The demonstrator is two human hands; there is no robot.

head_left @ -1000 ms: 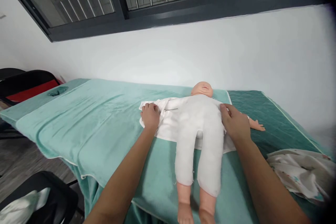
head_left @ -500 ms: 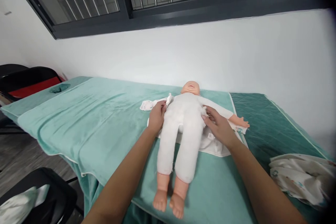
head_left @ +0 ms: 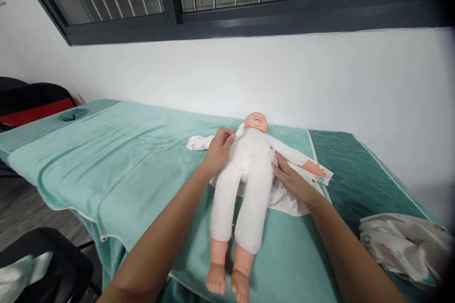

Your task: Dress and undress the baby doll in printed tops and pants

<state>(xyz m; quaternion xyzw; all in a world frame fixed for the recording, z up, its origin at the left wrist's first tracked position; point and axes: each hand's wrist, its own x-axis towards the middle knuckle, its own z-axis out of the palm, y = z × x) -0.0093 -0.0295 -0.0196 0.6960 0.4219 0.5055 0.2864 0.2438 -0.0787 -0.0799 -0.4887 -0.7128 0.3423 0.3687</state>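
While the left hand point(head_left: 219, 149) stands at one side of a baby doll with a stuffed white cloth body point(head_left: 245, 163), its thumb and forefinger come near together by a small white tip; whether they pinch it, I cannot tell. The right hand point(head_left: 292, 181) has its fingers loosely apart and touches the other side of the waist. As I judge it, the step in hand is the handling of a thin white cotton baby garment point(head_left: 284, 199) spread under the doll; the next move calls for a light pinch, because such cloth creases easily. The doll lies on its back, head towards the wall; its body looks fluffy, its head and feet smooth peach plastic. One flat sleeve with printed cuff point(head_left: 199, 143) reaches out to the left. Below spreads a velvety light-green bed cover point(head_left: 99, 151), and near the right forearm rests a crumpled, patterned white cloth bundle point(head_left: 401, 246).
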